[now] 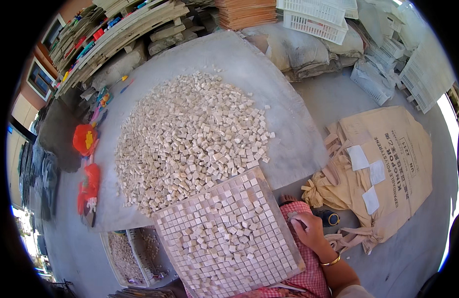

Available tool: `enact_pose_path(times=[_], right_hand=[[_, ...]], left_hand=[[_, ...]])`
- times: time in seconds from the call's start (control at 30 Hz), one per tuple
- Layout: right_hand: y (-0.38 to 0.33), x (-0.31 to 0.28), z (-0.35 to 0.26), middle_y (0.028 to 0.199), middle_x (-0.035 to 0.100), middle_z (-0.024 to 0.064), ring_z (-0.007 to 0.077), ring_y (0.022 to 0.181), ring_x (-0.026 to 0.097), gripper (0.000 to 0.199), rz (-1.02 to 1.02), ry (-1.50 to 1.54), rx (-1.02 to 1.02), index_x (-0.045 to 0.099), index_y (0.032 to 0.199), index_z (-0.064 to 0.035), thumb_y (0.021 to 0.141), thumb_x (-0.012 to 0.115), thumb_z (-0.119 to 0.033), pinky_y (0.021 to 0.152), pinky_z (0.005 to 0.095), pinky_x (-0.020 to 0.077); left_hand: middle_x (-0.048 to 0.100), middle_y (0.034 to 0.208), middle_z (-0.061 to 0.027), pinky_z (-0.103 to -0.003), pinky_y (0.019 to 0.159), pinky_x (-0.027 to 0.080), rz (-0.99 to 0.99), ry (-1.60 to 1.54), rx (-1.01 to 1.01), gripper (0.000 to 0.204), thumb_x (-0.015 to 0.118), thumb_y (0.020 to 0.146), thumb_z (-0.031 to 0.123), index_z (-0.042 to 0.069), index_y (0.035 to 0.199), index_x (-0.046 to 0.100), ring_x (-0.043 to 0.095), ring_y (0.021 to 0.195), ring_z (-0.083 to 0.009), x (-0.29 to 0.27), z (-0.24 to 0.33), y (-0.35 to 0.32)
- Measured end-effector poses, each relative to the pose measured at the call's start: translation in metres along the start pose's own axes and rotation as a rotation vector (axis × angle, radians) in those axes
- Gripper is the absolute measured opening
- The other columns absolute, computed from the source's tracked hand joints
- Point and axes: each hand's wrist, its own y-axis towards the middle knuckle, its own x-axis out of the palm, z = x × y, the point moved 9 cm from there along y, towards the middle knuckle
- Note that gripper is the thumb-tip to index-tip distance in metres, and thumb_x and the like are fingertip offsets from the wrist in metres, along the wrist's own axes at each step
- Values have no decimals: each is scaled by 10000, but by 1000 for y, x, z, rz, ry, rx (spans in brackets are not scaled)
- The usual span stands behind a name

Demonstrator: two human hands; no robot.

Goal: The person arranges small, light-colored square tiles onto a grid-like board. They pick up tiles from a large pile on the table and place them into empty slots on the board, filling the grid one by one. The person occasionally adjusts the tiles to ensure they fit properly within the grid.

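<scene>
A person sits on a workshop floor with a square grid tray (229,233) of small pale stone tiles propped on the lap, tilted so its far corner nearly meets the heap of loose stone cubes (189,139) spread on a grey sheet (289,124). The right hand (309,229), a gold bangle at its wrist, rests at the tray's right edge with fingers curled narrow around what looks like a single pale cube; the grip itself is too small to read for certain. The left hand is out of view.

Many of the tray's cells are filled, with stray cubes lying loose on top towards the middle. A tan paper sack (383,169) lies crumpled to the right, white plastic crates (318,20) stand behind, and a second tray of tiles (135,253) sits on the floor at lower left.

The tray appears to balance on the knees alone, so a shift of the legs could slide seated cubes out of their cells. The loose pieces on top could also jam neighbouring rows out of line.
</scene>
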Motion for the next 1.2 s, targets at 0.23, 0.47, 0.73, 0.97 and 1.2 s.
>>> enact_pose_path(times=[0.23, 0.47, 0.73, 0.97, 1.2], right_hand=[[50, -6, -60, 725, 622, 115, 266, 608, 597, 80, 0, 27, -47, 610, 865, -8, 786, 625, -10, 541, 315, 465], [132, 101, -135, 836, 599, 122, 291, 734, 597, 131, -264, -30, -310, 590, 933, -25, 812, 612, -68, 638, 351, 486], [187, 183, -120, 966, 623, 135, 336, 871, 588, 277, -225, -373, -314, 566, 1069, -68, 808, 614, -147, 756, 433, 483], [195, 212, -116, 920, 600, 145, 334, 878, 571, 187, -383, -473, -224, 598, 954, -68, 777, 613, -125, 751, 432, 475], [211, 212, -109, 873, 589, 42, 115, 804, 575, 137, -433, 782, 413, 538, 991, -35, 855, 557, -48, 635, 237, 469]], left_hand=[[628, 959, -176, -417, 745, 514, -24, -63, -62, 207, 491, 829, 137, 4, 924, 618, 623, 883, -303, -2, -10, -74], [632, 950, -174, -416, 735, 519, -168, -124, -272, 205, 492, 828, 137, 5, 916, 620, 626, 873, -301, 24, -41, -212], [636, 941, -171, -414, 724, 523, -567, -166, -494, 202, 492, 826, 138, 6, 907, 622, 631, 862, -299, 76, -62, -334], [650, 811, -127, -407, 641, 525, 177, -499, -459, 134, 539, 798, 119, 46, 864, 630, 626, 726, -341, 39, -51, -285], [640, 861, -181, -431, 644, 499, 318, -749, -485, 188, 571, 778, 102, 43, 945, 635, 604, 717, -380, 70, -36, -260]])
